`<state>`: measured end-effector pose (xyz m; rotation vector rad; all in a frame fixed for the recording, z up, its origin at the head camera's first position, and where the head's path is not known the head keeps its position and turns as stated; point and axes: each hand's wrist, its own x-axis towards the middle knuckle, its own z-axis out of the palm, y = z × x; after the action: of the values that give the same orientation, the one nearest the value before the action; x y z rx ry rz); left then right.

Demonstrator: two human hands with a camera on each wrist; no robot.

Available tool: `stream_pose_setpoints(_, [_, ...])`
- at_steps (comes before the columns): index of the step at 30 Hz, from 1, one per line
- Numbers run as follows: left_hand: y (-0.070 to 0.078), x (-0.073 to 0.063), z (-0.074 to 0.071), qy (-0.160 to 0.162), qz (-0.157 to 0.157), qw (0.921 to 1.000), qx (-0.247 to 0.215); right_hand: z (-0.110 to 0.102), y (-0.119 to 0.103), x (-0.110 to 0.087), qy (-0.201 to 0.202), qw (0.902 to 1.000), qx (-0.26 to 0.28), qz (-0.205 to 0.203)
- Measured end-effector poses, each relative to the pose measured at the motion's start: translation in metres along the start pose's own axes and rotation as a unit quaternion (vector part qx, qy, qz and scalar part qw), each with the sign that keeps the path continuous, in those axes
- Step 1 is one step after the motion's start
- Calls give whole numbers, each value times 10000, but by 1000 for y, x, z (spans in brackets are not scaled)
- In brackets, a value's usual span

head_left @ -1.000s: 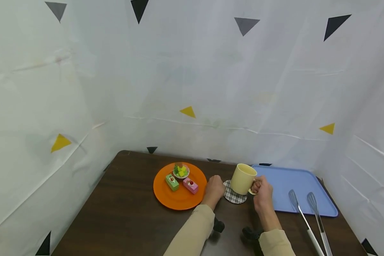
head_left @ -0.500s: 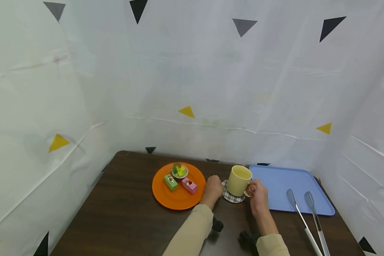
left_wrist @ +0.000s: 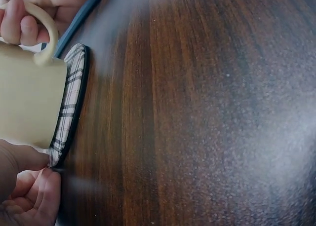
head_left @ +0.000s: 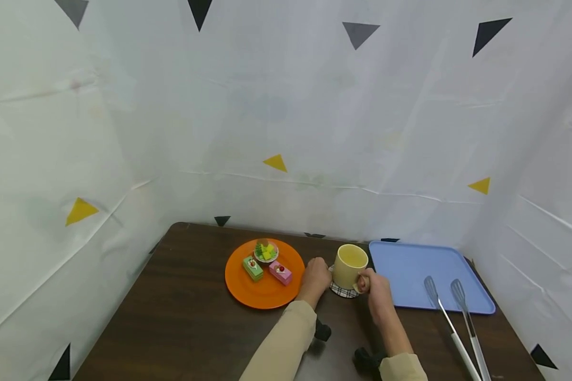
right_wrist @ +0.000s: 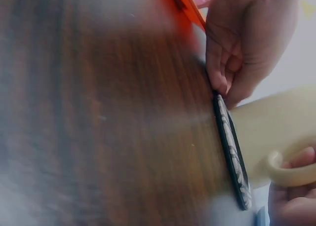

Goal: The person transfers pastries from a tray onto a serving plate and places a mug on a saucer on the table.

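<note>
A pale yellow mug [head_left: 347, 272] stands upright over a round black-and-white checked coaster [head_left: 343, 292] at the middle right of the table. My left hand [head_left: 315, 278] pinches the coaster's left edge between thumb and finger, plain in the left wrist view, where the checked coaster [left_wrist: 70, 102] has a dark underside. On the mug's other side, my right hand [head_left: 378, 294] grips its handle [right_wrist: 291, 174], with fingers curled through the loop. The mug hides most of the coaster's top.
Left of my left hand, an orange plate [head_left: 262, 297] bears a green cake piece [head_left: 252, 269], a pink cake piece [head_left: 280, 272] and a small bowl [head_left: 266, 252]. A blue tray [head_left: 410, 264] lies at right, with two whisk-like utensils [head_left: 467, 317] across its front edge.
My right hand and the mug have shifted left, closer to my left hand, so the mug covers more of the coaster. My left hand keeps its pinch on the coaster's edge.
</note>
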<state>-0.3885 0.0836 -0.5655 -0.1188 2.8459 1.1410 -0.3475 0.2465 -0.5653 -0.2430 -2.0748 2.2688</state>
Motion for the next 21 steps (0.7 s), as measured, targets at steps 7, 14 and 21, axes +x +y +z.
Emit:
stream_pose_setpoints(7, [0, 1, 0, 25, -5, 10000, 46, 0, 3, -2, -69, 9988, -474, -20])
stream_pose_setpoints(14, [1, 0, 2, 38, 134, 9999, 73, -6, 2, -7, -55, 9978, -658, -45])
stream_pose_setpoints(21, [0, 1, 1, 81, 120, 9999, 52, -5, 1, -8, 211, 9866, -1578, -359])
